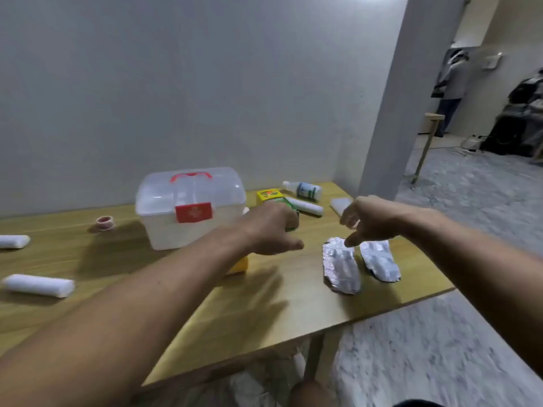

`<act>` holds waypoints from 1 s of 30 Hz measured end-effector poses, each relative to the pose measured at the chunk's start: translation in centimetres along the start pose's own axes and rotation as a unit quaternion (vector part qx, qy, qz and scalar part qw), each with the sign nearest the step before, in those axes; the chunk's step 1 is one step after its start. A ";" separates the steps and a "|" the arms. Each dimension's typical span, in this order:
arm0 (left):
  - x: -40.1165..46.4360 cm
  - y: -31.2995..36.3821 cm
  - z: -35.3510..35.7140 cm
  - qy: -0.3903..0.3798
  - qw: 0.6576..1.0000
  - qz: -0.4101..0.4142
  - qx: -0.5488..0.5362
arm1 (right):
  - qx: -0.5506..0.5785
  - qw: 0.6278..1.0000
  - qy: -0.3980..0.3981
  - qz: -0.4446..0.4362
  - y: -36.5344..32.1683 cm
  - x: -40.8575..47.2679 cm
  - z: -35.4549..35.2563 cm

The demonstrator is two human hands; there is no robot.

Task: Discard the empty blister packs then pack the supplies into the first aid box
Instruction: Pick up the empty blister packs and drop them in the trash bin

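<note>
Two silver blister packs lie side by side on the wooden table near its right edge: one nearer the middle, one further right. My right hand hovers just above their far ends, fingers apart, thumb pointing down, holding nothing. My left hand reaches forward beside the clear plastic first aid box, lid closed, red handle and red label. The left hand's fingers are curled near a yellow-green carton; whether they touch it is unclear.
A white bottle, a white roll and a white pad lie behind the hands. Two bandage rolls and a pink tape roll lie left. A yellow object sits under my left forearm. A person stands far right.
</note>
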State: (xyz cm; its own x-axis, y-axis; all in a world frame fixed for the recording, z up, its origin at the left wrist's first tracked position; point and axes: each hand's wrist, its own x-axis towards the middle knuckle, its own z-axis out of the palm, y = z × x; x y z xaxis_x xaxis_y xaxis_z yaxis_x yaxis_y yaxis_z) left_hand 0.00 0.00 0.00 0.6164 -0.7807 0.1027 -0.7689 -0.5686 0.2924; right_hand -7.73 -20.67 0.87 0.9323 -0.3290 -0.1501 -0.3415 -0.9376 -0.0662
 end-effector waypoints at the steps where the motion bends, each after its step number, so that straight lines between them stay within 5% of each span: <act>1: 0.5 0.7 1.0 -0.021 1.000 -0.001 -0.003 | 0.000 1.000 -0.001 0.013 1.2 -0.1 0.5; 15: 4.2 8.6 8.5 -0.048 0.990 -0.129 0.004 | 0.135 0.970 0.006 0.201 9.7 -4.0 5.8; 22: 5.1 12.1 9.2 -0.078 0.980 -0.148 -0.104 | 0.346 0.904 0.011 0.252 13.4 -7.3 6.6; 30: 5.3 17.0 12.1 -0.031 0.971 -0.127 -0.200 | 0.464 0.830 0.129 0.282 16.6 -10.6 7.8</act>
State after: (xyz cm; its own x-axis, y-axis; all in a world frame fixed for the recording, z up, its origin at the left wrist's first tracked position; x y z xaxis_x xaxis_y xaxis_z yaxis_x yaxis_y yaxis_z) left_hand -11.84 -16.92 -5.97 0.7566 -0.6496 -0.0748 -0.4583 -0.6083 0.6480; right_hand -24.22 -31.82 -6.29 0.5471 -0.8109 -0.2078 -0.5654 -0.1749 -0.8061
